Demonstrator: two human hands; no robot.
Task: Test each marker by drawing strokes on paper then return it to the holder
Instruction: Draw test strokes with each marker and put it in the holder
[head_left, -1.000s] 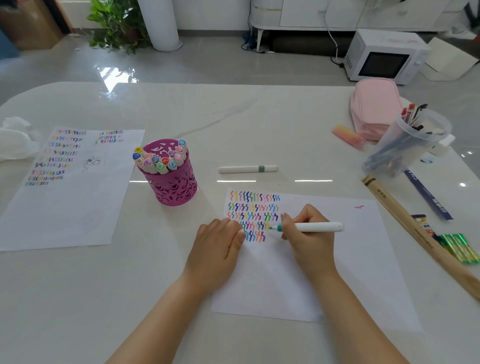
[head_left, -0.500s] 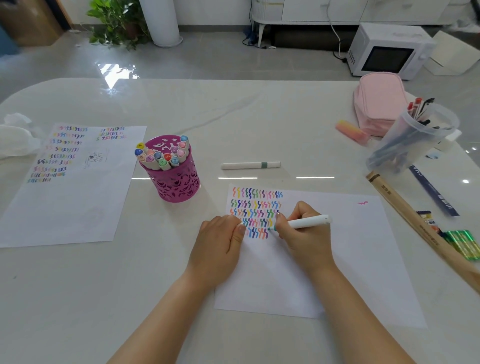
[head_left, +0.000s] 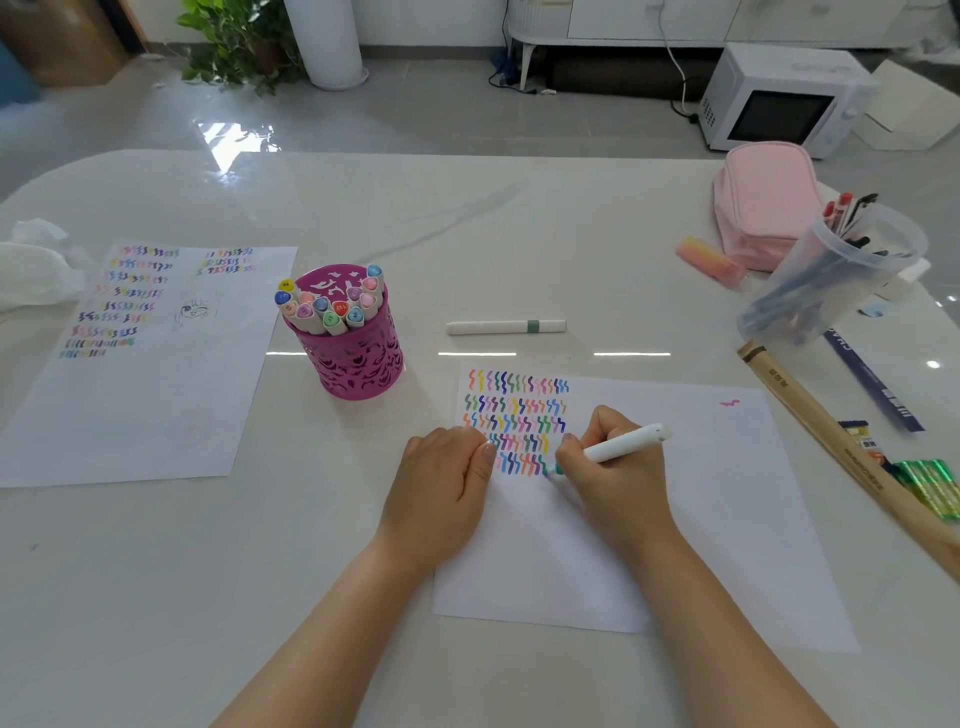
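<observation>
The right hand (head_left: 618, 478) holds a white marker (head_left: 626, 443) in a closed writing grip. The fingers (head_left: 605, 423) wrap the barrel near its teal front end. The barrel runs up and to the right out of the grip, and its rear end projects clear of the hand. The teal tip (head_left: 557, 469) points down and to the left and meets the paper (head_left: 701, 519) at the right end of the lowest row of strokes (head_left: 517, 415).

The left hand (head_left: 441, 483) holds nothing. It rests palm down with fingers curled, on the left edge of the paper, just left of the strokes. The two hands lie near each other with the lowest rows between them.

The paper lies flat on the worktop (head_left: 467, 234). The strokes fill its upper left corner in five rows of mixed colours.

The holder (head_left: 348, 348), a magenta cut-out cup, stands upright on the worktop to the upper left of the paper, apart from it. It holds capped markers standing with caps up.

A cap (head_left: 505, 327), white with a grey-green band, lies flat on the worktop just beyond the top edge of the paper, to the right of the holder.

A second sheet (head_left: 156, 395) with strokes lies left of the holder.
</observation>
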